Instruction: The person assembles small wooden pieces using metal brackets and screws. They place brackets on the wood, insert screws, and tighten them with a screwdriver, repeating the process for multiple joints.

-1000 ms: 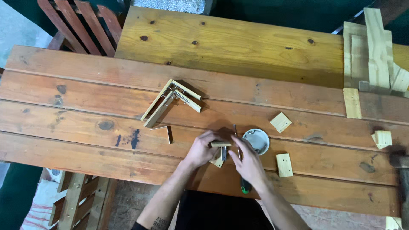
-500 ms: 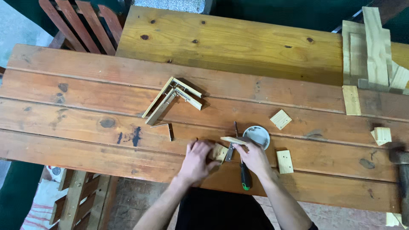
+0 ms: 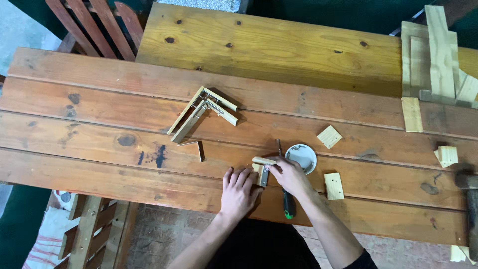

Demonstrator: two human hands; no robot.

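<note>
Far left, slatted red-brown chairs stand beyond the worktop, a run of reddish planks with a paler board behind. Moving right, an L-shaped wooden corner frame lies on the middle planks, a small metal bracket just near of it. Now the hands: the left hand lies flat, fingers pressed down on a small wooden block at the near edge. Right beside it, the right hand has its grip pinched on a short pale wooden strip, which sits across the top of the block, touching it. A screwdriver with a black and green handle lies under the right wrist, tip pointing far. Just right of that hand sits a small white round dish. Further right, loose square wood offcuts are scattered, and a stack of pale boards fills the far right corner. Below the near edge, brick paving shows.
</note>
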